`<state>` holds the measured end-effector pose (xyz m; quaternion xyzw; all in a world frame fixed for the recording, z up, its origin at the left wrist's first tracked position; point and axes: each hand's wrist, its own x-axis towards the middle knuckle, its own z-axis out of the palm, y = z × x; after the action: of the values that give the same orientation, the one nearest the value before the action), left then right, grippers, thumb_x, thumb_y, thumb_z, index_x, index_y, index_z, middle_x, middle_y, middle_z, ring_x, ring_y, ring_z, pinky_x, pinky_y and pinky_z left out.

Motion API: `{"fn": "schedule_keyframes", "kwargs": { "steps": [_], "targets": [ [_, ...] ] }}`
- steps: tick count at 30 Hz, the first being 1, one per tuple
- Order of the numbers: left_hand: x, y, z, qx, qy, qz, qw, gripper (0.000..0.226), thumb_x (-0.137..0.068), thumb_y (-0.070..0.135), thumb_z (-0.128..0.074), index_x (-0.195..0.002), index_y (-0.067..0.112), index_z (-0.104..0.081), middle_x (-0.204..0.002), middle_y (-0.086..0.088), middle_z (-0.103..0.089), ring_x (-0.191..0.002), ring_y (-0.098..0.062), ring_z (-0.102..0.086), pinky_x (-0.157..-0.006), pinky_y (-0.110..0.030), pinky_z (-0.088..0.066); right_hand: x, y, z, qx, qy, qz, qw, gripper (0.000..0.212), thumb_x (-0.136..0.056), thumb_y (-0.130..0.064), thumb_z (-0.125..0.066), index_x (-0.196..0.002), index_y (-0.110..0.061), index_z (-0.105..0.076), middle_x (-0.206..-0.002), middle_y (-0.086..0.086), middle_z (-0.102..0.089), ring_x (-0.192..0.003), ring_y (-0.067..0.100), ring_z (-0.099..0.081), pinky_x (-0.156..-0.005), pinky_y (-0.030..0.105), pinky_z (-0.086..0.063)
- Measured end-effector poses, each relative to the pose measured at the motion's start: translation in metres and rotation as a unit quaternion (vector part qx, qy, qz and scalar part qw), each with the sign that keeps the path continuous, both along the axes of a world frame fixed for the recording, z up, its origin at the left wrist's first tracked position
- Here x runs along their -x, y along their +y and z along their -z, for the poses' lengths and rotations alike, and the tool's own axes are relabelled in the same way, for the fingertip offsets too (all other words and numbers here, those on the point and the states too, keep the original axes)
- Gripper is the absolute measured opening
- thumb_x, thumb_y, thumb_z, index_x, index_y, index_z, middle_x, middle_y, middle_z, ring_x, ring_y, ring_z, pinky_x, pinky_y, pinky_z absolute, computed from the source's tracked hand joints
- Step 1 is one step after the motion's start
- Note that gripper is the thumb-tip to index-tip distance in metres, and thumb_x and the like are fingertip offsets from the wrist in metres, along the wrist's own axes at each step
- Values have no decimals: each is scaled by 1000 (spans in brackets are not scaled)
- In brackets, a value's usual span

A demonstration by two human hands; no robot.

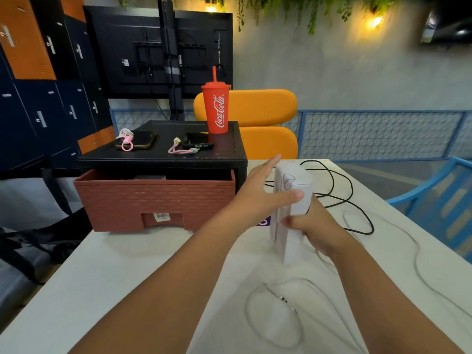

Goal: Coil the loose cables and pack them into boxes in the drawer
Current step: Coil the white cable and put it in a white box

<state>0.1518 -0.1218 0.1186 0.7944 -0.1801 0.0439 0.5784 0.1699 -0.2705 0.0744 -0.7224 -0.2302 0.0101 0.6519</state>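
While I keep the box standing on its short end above the table, both hands are on it, so they are together and not apart. My left hand lies flat against the left face with straight fingers and the thumb across the narrow edge. My right hand grips the lower right side from behind, fingers curled around it. I judge this hold serves to steady the box so that the top flap can be opened, because a rounded tab shows near the upper end. The long axis of the box is almost vertical, the top leaning a little to the right, and the narrow edge points toward me. The black cable lies loose behind the box and the white cable runs loose at its right and in front; neither is coiled yet. The drawer stands to the left, pulled out a little, probably ready to receive the box once it is filled.
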Motion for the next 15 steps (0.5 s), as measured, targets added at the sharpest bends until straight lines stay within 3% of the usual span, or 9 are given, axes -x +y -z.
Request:
{"fn": "schedule_keyframes", "kwargs": {
  "steps": [2, 4, 6, 8, 12, 15],
  "targets": [
    [-10, -12, -4, -19, 7, 9, 1000, 81, -75, 34, -76, -142, 35, -32, -151, 6, -26, -136, -14, -27, -108, -31, -29, -1, -8, 1, 23, 0, -3, 1000, 84, -47, -17, -66, -127, -27, -47, -112, 1, -66, -108, 19, -61, -82, 33, -54],
    [-16, -20, -4, -28, 26, 22, 999, 80, -71, 33, -79, -140, 28, -39, -147, 4, -35, -133, -15, -36, -106, -31, -34, -4, -13, 5, 36, 4, -1, 999, 83, -48, -17, -67, -128, -25, -47, -114, 5, -64, -110, 24, -59, -88, 41, -53],
    [-19, -25, 1, -39, 40, 28, 998, 76, -74, 26, -78, -140, 21, -41, -142, 2, -41, -129, -14, -41, -104, -29, -37, -5, -17, 11, 32, 12, 6, 999, 85, -48, -17, -66, -129, -26, -46, -116, 6, -63, -110, 24, -59, -89, 41, -52],
    [-19, -27, 5, -45, 41, 27, 998, 76, -74, 25, -78, -140, 21, -42, -140, 3, -42, -127, -12, -41, -104, -29, -37, -5, -19, 18, 25, 14, 11, 1000, 87, -47, -18, -66, -131, -27, -44, -118, 5, -62, -111, 22, -58, -88, 38, -52],
    [-18, -28, 6, -69, 32, 25, 997, 77, -74, 27, -77, -141, 24, -40, -139, 4, -38, -127, -12, -39, -102, -27, -35, -5, -20, 30, 1, 29, 20, 999, 93, -50, -17, -68, -136, -34, -37, -123, 7, -58, -116, 26, -54, -95, 52, -48],
    [-16, -27, 5, -69, 43, 28, 996, 76, -75, 28, -77, -141, 27, -39, -143, 5, -35, -130, -13, -36, -103, -29, -35, -3, -20, 30, 6, 34, 21, 999, 92, -50, -18, -68, -135, -34, -37, -123, 5, -58, -116, 25, -55, -95, 50, -48]
  ]
}}
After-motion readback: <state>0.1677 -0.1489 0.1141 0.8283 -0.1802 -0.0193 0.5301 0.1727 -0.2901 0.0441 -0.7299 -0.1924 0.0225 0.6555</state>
